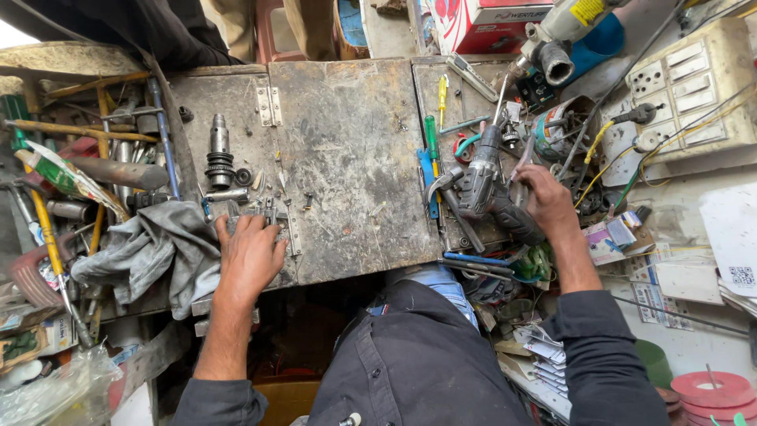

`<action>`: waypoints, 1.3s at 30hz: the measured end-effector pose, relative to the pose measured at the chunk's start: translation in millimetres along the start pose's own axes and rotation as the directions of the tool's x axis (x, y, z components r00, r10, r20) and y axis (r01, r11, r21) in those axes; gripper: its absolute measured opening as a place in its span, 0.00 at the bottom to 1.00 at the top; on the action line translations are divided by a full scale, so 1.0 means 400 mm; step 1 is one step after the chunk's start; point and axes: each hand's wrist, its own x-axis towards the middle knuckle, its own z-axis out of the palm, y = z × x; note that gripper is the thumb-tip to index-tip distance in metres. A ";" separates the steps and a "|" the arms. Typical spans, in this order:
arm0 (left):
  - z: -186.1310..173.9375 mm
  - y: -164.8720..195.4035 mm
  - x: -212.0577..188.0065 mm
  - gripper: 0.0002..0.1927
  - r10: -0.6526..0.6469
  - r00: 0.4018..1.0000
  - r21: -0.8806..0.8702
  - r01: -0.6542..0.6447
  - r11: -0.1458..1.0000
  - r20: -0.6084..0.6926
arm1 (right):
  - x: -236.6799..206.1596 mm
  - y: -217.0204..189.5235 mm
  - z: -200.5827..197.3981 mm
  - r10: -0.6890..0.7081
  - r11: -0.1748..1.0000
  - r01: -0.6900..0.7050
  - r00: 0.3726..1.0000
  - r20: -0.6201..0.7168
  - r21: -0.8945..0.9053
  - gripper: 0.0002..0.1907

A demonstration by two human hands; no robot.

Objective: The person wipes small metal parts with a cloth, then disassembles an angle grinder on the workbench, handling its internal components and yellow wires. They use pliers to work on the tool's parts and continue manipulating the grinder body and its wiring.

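On the cluttered bench, left hand (pixel 251 256) lies flat beside grey cloth (pixel 150 246); right hand (pixel 544 201) grips drill (pixel 489 185).

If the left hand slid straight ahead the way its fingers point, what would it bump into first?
The left hand points up the bench; first would likely be the small metal parts at its fingertips, then the chuck, though depth is unclear.

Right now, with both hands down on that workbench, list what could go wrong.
1. The right hand reaches among loose wires beside the switch board; a snag or shock seems possible.
2. The left hand presses on small metal parts near the bench edge; they might slip off.
3. The grey power tool lies across crowded screwdrivers and could roll.
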 end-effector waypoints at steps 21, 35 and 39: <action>0.030 -0.042 -0.008 0.10 0.040 0.986 -0.066 -0.051 0.997 -0.160 | 0.260 -0.375 0.254 0.123 0.986 -0.096 0.970 0.210 -0.133 0.19; 0.031 -0.049 -0.002 0.08 0.011 0.994 -0.079 -0.020 0.997 -0.112 | 0.291 -0.655 0.367 0.026 0.936 -0.160 0.919 0.393 0.313 0.18; 0.022 -0.046 0.004 0.09 0.001 0.998 -0.054 -0.004 0.999 -0.063 | 0.293 -0.792 0.390 -0.209 0.937 0.140 0.959 0.190 0.321 0.22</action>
